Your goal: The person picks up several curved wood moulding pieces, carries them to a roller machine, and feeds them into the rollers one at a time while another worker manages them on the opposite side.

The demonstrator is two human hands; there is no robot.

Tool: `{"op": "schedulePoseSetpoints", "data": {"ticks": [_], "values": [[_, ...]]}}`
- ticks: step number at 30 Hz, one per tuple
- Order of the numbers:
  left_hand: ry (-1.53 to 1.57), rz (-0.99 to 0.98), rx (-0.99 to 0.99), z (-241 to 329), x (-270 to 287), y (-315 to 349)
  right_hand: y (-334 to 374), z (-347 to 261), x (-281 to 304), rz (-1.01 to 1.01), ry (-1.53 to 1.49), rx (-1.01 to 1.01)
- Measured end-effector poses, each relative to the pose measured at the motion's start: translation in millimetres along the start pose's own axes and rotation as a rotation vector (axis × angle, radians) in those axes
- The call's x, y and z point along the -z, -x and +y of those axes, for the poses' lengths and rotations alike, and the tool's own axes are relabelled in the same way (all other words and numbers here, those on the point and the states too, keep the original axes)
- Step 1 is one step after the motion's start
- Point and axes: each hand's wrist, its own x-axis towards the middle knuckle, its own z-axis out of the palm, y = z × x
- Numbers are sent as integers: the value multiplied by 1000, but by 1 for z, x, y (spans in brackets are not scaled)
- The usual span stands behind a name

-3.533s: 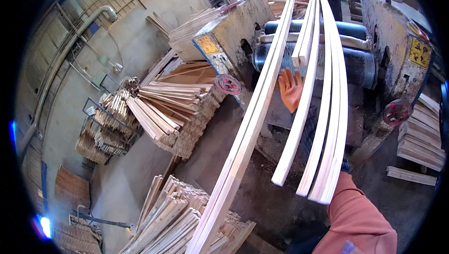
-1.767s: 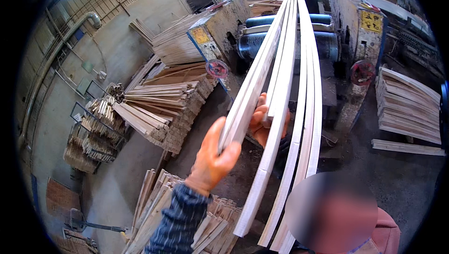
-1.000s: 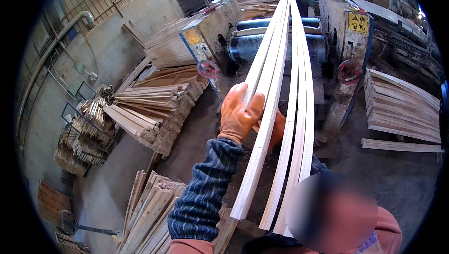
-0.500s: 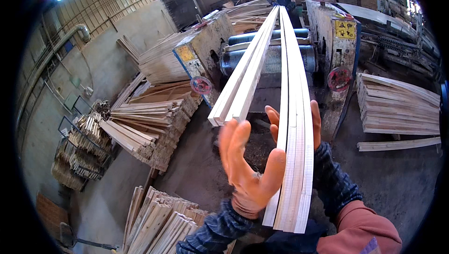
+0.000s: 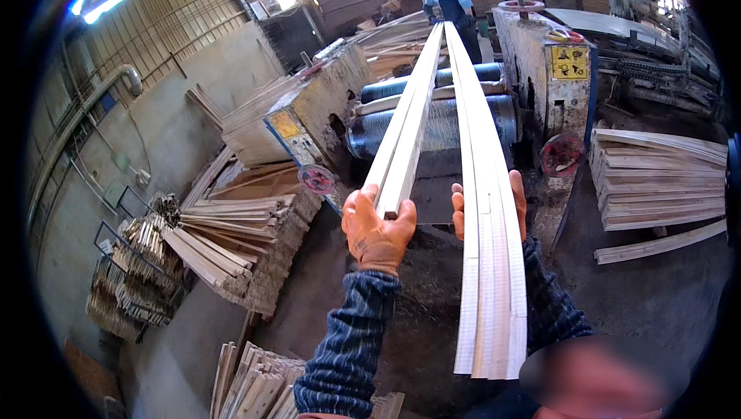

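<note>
Two bundles of long pale wooden strips run away from me over the machine's rollers. My left hand, in an orange glove, is closed round the near end of the left strips. From beneath, my right hand, also gloved in orange, cradles the right strips. Its fingers show on both sides of that bundle, while the palm is hidden under the wood. The near ends of the right strips reach back toward my body. At the far ends of both bundles, a co-worker in a blue shirt and dark apron has hands close to the wood.
A roller machine stands ahead, with a red handwheel on its left post and another on its right. Stacked strips lie at left, at right and at the lower left. A pipe follows the left wall.
My left hand has moved forward and closed on the left strips' near end, having been open just below it. My right hand stays under the right bundle. The view has shifted slightly.
</note>
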Motion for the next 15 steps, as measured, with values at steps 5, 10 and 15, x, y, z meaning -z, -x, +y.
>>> {"op": "schedulePoseSetpoints", "data": {"ticks": [5, 10, 15], "values": [[44, 33, 16, -16, -76, -36, -20, -10, 28, 182, 55, -65], [-20, -55, 168, -10, -136, -72, -34, -23, 54, 131, -85, -58], [-20, -42, 134, -46, -156, -96, -55, -31, 63, 58, -197, -67]]}}
